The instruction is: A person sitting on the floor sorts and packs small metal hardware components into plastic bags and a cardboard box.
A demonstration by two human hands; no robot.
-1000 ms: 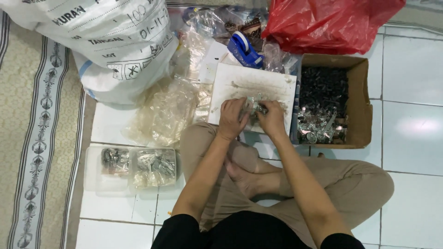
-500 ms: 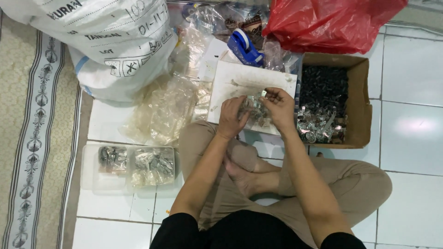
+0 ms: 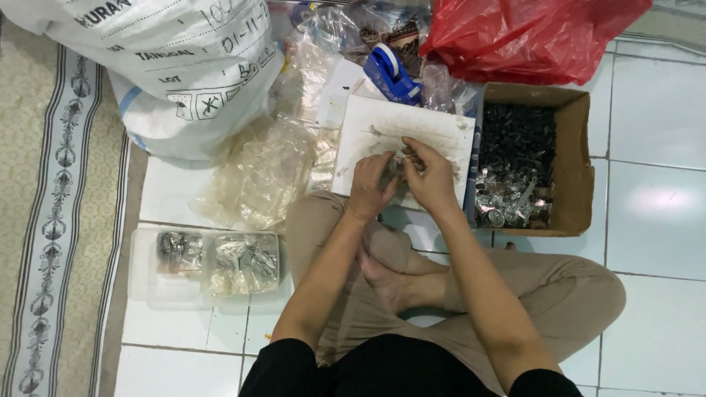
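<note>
Over a white board [image 3: 382, 132] on the tiled floor, left hand [image 3: 371, 187] and right hand [image 3: 430, 176] pinching small clear packet [image 3: 401, 163], fingers narrow; cardboard box [image 3: 570, 147] of metal parts at three o'clock, within reach.

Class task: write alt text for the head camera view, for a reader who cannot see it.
A person sits cross-legged on a tiled floor, left hand and right hand together handling a small item over a white board. A cardboard box of small parts sits to the right, a white sack and red bag beyond.
</note>
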